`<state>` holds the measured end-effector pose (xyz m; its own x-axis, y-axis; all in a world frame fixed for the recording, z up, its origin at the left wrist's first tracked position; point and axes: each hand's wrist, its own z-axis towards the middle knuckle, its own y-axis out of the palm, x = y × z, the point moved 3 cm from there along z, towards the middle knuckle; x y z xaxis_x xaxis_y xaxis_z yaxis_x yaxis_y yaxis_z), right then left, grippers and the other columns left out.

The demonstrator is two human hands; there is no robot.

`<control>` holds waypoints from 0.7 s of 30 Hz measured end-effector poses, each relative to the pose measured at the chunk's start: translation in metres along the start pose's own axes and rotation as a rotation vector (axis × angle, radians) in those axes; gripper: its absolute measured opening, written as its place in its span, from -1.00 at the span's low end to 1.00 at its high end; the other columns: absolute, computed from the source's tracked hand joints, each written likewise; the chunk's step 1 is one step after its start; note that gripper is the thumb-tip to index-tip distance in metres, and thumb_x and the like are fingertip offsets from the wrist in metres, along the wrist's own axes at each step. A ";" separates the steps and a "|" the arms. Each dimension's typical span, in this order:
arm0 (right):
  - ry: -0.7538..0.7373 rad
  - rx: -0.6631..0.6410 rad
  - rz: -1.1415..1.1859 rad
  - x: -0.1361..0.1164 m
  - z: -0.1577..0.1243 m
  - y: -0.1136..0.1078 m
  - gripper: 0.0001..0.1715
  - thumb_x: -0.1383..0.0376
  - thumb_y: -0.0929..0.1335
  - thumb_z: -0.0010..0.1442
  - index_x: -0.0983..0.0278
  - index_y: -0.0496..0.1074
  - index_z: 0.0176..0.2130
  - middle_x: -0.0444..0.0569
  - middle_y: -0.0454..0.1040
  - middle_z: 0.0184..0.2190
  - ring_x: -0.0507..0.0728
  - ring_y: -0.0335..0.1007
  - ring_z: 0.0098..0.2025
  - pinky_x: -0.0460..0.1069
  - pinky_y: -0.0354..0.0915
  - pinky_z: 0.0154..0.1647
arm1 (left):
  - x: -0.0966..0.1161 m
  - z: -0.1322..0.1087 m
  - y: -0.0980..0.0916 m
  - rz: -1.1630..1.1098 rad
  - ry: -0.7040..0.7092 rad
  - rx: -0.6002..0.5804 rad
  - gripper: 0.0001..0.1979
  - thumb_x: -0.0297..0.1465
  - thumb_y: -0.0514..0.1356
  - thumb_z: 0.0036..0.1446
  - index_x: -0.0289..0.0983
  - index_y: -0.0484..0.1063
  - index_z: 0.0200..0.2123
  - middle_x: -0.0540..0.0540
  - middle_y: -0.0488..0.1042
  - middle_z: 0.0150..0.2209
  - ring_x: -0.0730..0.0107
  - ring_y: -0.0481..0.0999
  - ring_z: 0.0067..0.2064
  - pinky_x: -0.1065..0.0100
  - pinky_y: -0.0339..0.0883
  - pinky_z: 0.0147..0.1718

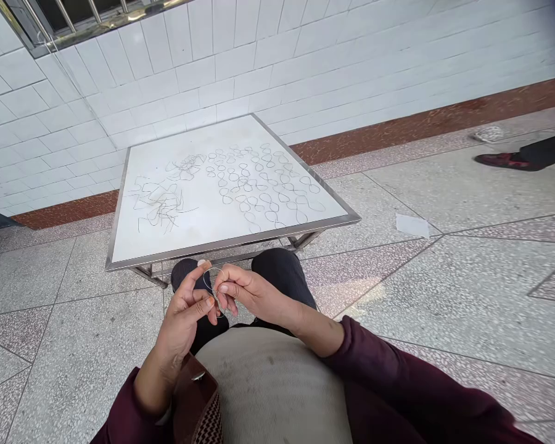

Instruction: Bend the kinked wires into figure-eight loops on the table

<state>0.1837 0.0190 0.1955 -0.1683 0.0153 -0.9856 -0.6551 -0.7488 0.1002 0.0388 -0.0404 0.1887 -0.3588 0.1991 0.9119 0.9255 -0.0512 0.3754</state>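
Between my two hands, above my lap, is a thin wire (pixel 206 279) bent into a round loop. My left hand (pixel 187 306) pinches its lower part between thumb and fingers, with the index finger stretched up along the loop. From the other side, my right hand (pixel 245 292) grips the wire with thumb and index finger where it crosses. Fingers hide part of the lower wire. Rows of wire pieces shaped like figure eights (pixel 272 216) lie on the right half of the low white table (pixel 222 239). Loose bent wires (pixel 160 206) lie in a tangle on its left half.
The table has a metal rim and stands against a white tiled wall (pixel 189 61). A barred window (pixel 74 21) is at the upper left. On the speckled floor to the right are a white paper piece (pixel 412 226) and another person's shoe (pixel 509 161).
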 end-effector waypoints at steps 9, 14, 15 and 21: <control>0.030 0.026 -0.083 0.005 0.000 0.000 -0.69 0.06 0.26 0.37 0.25 0.30 -0.26 -0.18 0.42 -0.50 -0.05 0.29 -0.57 -0.11 0.27 -0.52 | -0.003 0.001 -0.004 0.059 0.012 0.034 -0.35 -0.32 0.32 0.16 -0.21 0.23 0.28 0.09 0.46 -0.54 0.47 0.44 -0.44 0.34 0.28 -0.21; 0.042 0.037 -0.087 0.010 0.002 0.001 -0.72 0.09 0.26 0.37 0.24 0.28 -0.26 -0.19 0.41 -0.50 -0.05 0.27 -0.58 -0.12 0.27 -0.53 | -0.003 0.002 -0.007 0.090 0.039 0.116 -0.32 -0.34 0.35 0.13 -0.18 0.22 0.28 0.10 0.47 -0.49 0.50 0.45 -0.42 0.38 0.29 -0.23; 0.043 0.044 -0.088 0.011 0.002 0.002 -0.73 0.10 0.26 0.37 0.24 0.28 -0.26 -0.20 0.40 -0.51 -0.05 0.27 -0.58 -0.12 0.27 -0.53 | -0.004 0.002 -0.007 0.082 0.048 0.134 -0.32 -0.36 0.36 0.11 -0.18 0.23 0.28 0.10 0.47 -0.48 0.51 0.44 -0.44 0.39 0.29 -0.25; 0.041 0.112 -0.130 0.015 0.003 0.002 -0.78 0.14 0.26 0.36 0.23 0.26 -0.27 -0.21 0.40 -0.51 -0.05 0.29 -0.58 -0.12 0.28 -0.52 | -0.009 0.005 -0.005 0.002 0.097 0.220 -0.40 -0.38 0.40 0.05 -0.18 0.36 0.17 0.08 0.49 -0.44 0.54 0.43 -0.43 0.44 0.33 -0.31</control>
<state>0.1781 0.0197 0.1809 -0.0481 0.0784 -0.9958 -0.7480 -0.6634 -0.0161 0.0377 -0.0370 0.1779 -0.3571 0.1033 0.9283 0.9266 0.1649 0.3381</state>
